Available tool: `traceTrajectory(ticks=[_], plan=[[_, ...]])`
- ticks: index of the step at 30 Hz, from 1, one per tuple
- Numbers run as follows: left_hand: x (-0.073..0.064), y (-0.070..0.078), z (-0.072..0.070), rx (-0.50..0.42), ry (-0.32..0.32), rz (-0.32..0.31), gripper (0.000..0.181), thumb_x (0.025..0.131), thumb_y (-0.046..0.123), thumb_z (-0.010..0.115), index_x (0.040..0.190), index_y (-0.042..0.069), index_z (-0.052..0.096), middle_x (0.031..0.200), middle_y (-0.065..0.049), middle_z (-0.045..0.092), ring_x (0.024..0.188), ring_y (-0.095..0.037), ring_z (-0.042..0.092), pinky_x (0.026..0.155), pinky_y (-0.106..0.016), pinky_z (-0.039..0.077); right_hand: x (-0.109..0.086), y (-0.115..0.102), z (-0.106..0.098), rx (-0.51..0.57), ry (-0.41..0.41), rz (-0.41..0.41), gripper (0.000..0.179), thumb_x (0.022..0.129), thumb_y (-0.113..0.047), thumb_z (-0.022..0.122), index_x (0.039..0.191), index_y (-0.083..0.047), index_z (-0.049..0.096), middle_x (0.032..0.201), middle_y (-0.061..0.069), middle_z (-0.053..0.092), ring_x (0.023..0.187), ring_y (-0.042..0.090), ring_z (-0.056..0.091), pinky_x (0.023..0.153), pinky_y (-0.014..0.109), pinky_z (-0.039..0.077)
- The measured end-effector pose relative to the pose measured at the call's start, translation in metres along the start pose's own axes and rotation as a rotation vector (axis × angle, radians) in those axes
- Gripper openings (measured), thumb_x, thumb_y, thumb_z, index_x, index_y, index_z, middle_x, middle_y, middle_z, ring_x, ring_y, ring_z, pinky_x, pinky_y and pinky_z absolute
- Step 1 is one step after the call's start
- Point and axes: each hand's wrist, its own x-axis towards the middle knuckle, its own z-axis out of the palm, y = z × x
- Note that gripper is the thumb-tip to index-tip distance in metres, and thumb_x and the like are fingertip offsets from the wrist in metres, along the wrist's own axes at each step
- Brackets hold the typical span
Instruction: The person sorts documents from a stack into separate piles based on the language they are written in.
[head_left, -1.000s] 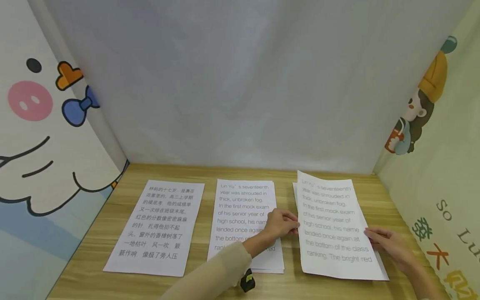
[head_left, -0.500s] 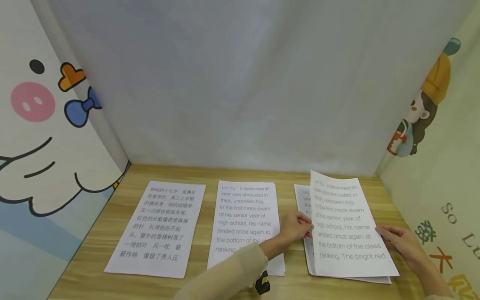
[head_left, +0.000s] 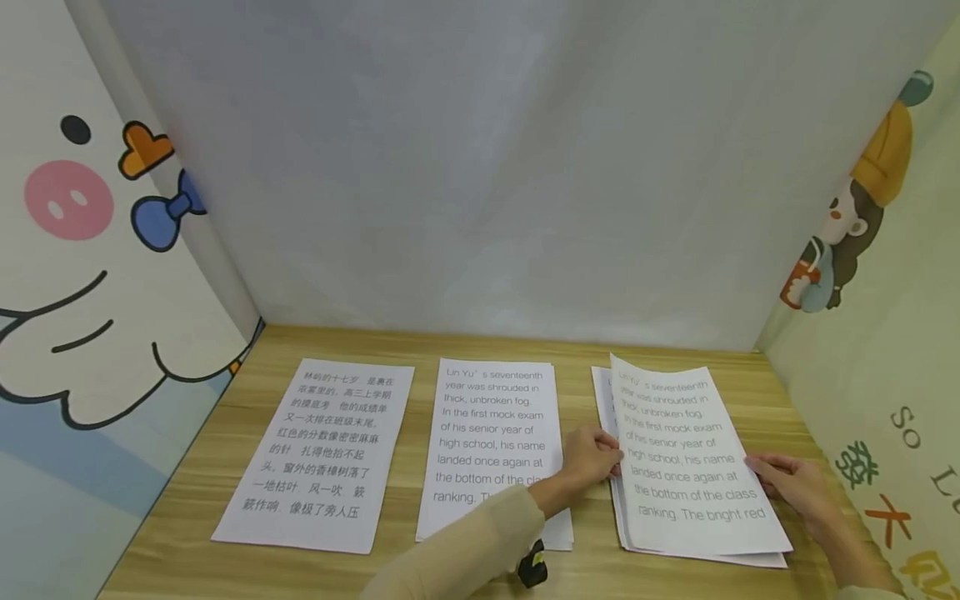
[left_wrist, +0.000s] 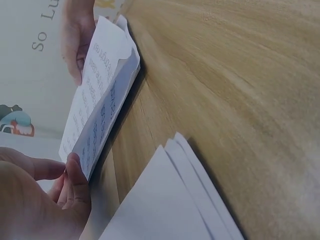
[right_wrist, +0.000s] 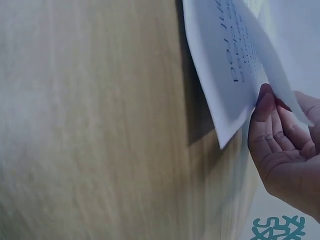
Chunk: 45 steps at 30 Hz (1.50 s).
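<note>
At the right of the head view, a printed sheet of paper (head_left: 678, 492) with English text is held up at a slant. My left hand (head_left: 588, 460) pinches its left edge between thumb and fingers, as the left wrist view also shows. On the opposite edge, the thumb and fingers of my right hand (head_left: 793, 485) grip the paper; in the right wrist view the top sheet (right_wrist: 280, 60) curves over that hand. Another sheet (head_left: 603, 392) lies beneath, its left margin and bottom edge peeking out.
A stack of sheets (head_left: 483, 417) with the same English text lies mid-table, partly under my left forearm. Farther left is a sheet with Chinese text (head_left: 315, 450). The wooden table (head_left: 187, 500) is bounded by a grey back wall (head_left: 480, 208) and cartoon-printed side panels.
Both hands shifted the top sheet rightward, uncovering the paper below at its left, then brought it slightly back left and lower. The middle stack and the Chinese sheet stayed put.
</note>
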Motion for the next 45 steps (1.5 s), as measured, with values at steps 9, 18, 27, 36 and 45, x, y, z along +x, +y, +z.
traceTrajectory(ticks=[9,18,27,36,45], plan=[[0.001,-0.007,0.000,-0.034,-0.008,0.004,0.006,0.085,-0.010,0.070,0.090,-0.008,0.070,0.067,-0.013,0.070,0.052,-0.016,0.066,0.049,-0.020,0.054,-0.001,-0.001,-0.002,-0.016,0.040,0.007,0.058,0.103,-0.029,0.061,0.133,0.019,0.053,0.089,-0.018,0.069,0.076,-0.003,0.062,0.069,0.018,0.058],[-0.001,-0.004,-0.002,-0.024,-0.073,0.002,0.005,0.086,-0.010,0.069,0.091,-0.008,0.071,0.071,-0.018,0.073,0.054,-0.016,0.066,0.050,-0.021,0.055,-0.003,0.002,-0.005,-0.010,0.041,-0.009,0.058,0.103,-0.028,0.061,0.135,0.020,0.051,0.092,-0.017,0.070,0.077,-0.005,0.064,0.071,0.018,0.058],[0.003,0.006,-0.013,0.026,-0.050,0.003,0.007,0.089,-0.006,0.067,0.090,-0.006,0.074,0.074,-0.017,0.075,0.060,-0.028,0.073,0.051,-0.024,0.058,-0.013,-0.004,-0.014,0.013,0.056,-0.042,0.059,0.105,-0.025,0.057,0.137,0.022,0.045,0.094,-0.019,0.072,0.080,-0.008,0.067,0.076,0.016,0.059],[0.003,0.006,-0.037,0.037,-0.093,-0.022,0.012,0.092,-0.002,0.064,0.099,-0.005,0.073,0.078,-0.013,0.075,0.061,-0.018,0.073,0.057,-0.025,0.061,-0.026,-0.025,-0.009,0.061,0.002,-0.152,0.062,0.104,-0.029,0.061,0.137,0.021,0.047,0.097,-0.024,0.073,0.089,-0.005,0.071,0.079,0.012,0.056],[-0.011,-0.021,-0.102,0.118,-0.025,0.016,0.014,0.091,0.002,0.065,0.101,-0.006,0.072,0.079,-0.014,0.074,0.060,-0.014,0.068,0.054,-0.023,0.057,-0.027,-0.069,0.034,0.239,-0.129,-0.224,0.055,0.103,-0.019,0.062,0.136,0.022,0.047,0.100,-0.015,0.076,0.094,0.003,0.073,0.086,0.021,0.060]])
